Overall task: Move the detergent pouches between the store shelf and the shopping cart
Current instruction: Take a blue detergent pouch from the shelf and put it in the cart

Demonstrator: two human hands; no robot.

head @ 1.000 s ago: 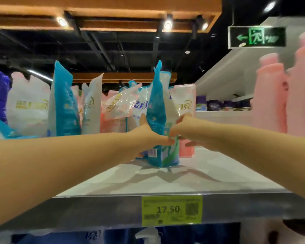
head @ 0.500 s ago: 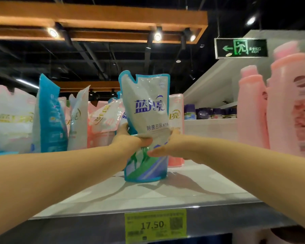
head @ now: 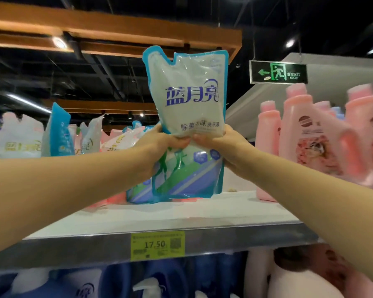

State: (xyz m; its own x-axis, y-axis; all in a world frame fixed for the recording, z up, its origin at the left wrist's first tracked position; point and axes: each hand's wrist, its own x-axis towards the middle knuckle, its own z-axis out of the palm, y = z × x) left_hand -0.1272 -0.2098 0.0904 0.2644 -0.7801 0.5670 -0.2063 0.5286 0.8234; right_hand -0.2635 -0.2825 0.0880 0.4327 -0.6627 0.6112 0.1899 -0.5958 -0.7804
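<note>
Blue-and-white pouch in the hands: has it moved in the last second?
Yes. The pouch turned from edge-on to front-facing and came up and forward, toward the price tag on the shelf; the left hand and right hand grip it.

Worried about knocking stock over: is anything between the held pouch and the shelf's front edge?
Nothing visible. The left hand and right hand hold the pouch nearer than the other pouches; the shelf in front of it is bare. Pink bottles stand off to the right. No cart in view.
</note>
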